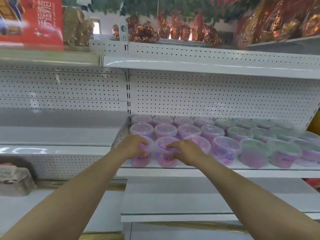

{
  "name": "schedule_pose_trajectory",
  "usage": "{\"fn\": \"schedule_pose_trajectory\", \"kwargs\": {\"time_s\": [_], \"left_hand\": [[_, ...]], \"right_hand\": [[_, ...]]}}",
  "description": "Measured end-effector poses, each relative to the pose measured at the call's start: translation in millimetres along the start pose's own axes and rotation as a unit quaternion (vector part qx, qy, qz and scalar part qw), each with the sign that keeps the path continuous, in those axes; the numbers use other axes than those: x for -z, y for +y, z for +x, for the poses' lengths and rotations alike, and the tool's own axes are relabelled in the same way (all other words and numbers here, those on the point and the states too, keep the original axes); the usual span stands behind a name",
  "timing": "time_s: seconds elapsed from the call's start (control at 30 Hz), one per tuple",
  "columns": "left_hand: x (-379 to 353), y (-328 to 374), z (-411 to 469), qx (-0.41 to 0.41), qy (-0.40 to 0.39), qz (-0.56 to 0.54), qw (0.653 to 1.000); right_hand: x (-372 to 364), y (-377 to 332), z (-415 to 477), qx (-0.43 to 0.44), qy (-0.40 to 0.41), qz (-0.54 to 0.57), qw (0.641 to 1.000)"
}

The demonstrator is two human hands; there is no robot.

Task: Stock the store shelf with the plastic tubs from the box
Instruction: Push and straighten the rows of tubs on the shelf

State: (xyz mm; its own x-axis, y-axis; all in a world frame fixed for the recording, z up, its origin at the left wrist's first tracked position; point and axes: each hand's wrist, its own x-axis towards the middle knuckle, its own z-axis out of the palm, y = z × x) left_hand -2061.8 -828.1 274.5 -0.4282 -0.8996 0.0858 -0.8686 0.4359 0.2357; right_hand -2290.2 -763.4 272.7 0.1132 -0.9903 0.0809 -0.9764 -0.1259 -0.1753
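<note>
Fingers on both hands are curled. I see the left hand (132, 146) clamped over the lid and rim of the front-left tub (140, 161), thumb down its front. The right hand (187, 152) pinches the rim of the second tub (167, 161) just beside it, index finger stretched across the lid and thumb underneath. Both tubs stand upright at the front edge of the white metal shelf (225, 173), at its left end. Perforated back panel (216, 96) behind, upper shelf (207, 66) above carrying foil-wrapped packs (173, 30), and a red carton (34, 21) at top left. The tubs are clear plastic with clear lids, three rows deep: pink-purple tubs (225, 149) left, green-tinted tubs (254, 151) right.
</note>
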Motion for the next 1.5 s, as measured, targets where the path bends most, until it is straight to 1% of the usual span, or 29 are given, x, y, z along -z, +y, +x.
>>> {"fn": "schedule_pose_trajectory", "kwargs": {"time_s": [0.1,0.2,0.4,0.5,0.63,0.8,1.0,1.1,1.2,1.3,1.37,1.43,1.5], "left_hand": [[0.9,-0.8,-5.5,0.003,0.008,0.027,1.0],[0.7,1.9,-10.6,0.03,0.017,0.048,0.998],[-4.9,4.5,-13.0,0.052,0.073,0.034,0.995],[-5.3,-0.1,-10.1,0.065,0.071,-0.003,0.995],[0.2,-4.7,-5.6,0.058,0.034,-0.01,0.998],[9.8,-0.9,4.8,0.032,-0.016,0.038,0.999],[18.1,0.7,19.3,0.027,-0.049,0.045,0.997],[20.3,2.0,28.8,0.013,-0.085,0.079,0.993],[21.7,5.3,41.8,0.0,-0.131,0.137,0.982],[23.3,12.1,54.8,0.008,-0.16,0.166,0.973],[27.2,20.0,63.5,0.014,-0.139,0.167,0.976],[31.8,33.0,74.4,-0.005,-0.089,0.17,0.981],[33.9,52.5,86.6,-0.03,-0.049,0.148,0.987]], "right_hand": [[-2.5,-1.5,-1.8,-0.01,0.009,0.015,1.0],[-5.7,-4.4,-0.9,-0.019,0.033,0.03,0.999],[-9.0,-3.3,2.6,-0.011,0.051,0.028,0.998],[-9.4,-1.5,5.6,-0.01,0.048,0.034,0.998],[-7.0,0.3,12.4,-0.015,0.029,0.023,0.999],[-4.3,-0.2,21.8,-0.01,0.015,0.01,1.0],[-1.0,2.3,30.1,-0.002,0.006,0.021,1.0],[0.5,3.0,31.7,0.003,0.002,0.026,1.0],[-0.2,4.3,33.4,0.006,0.002,0.029,1.0],[-2.3,5.2,32.7,0.003,-0.001,0.031,1.0],[-2.7,8.7,33.0,0.012,-0.004,0.036,0.999],[4.1,16.7,34.4,0.026,0.007,0.042,0.999],[17.7,32.7,37.9,0.031,0.045,0.053,0.997]]}}
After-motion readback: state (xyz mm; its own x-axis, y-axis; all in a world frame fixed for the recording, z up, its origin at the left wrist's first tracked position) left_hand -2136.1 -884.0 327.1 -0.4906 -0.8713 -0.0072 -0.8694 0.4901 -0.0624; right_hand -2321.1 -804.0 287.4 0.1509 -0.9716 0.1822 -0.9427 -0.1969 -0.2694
